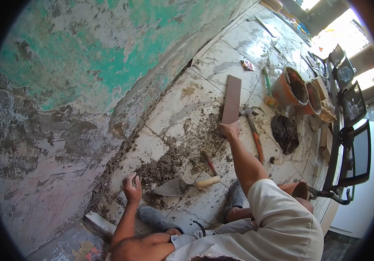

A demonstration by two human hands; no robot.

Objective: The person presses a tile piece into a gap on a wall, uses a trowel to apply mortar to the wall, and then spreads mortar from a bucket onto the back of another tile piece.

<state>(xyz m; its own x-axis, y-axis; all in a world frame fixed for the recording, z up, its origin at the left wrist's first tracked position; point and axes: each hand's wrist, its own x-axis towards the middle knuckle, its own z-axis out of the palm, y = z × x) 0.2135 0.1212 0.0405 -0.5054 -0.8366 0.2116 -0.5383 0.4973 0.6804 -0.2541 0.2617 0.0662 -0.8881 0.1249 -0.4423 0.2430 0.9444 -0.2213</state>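
My right hand [230, 129] grips the near end of a long brown board [232, 98] that points away across the tiled floor. My left hand [132, 186] hangs low near the wall base with its fingers curled; whatever it may hold is too small to make out. Between the hands lies a heap of wet grey mortar [161, 167]. A trowel [174, 187] with a wooden handle rests beside the heap, and a small red-handled tool [210, 163] lies just beyond it. Right of the board is a hammer [255, 135] with an orange and black handle.
Mortar-stained buckets [289, 87] stand at the right, near a brush [268, 89] and a dark crumpled bag [285, 134]. Office chairs [355, 152] line the right edge. A peeling green wall [108, 56] runs along the left. A small wrapper [247, 65] lies on the tiles.
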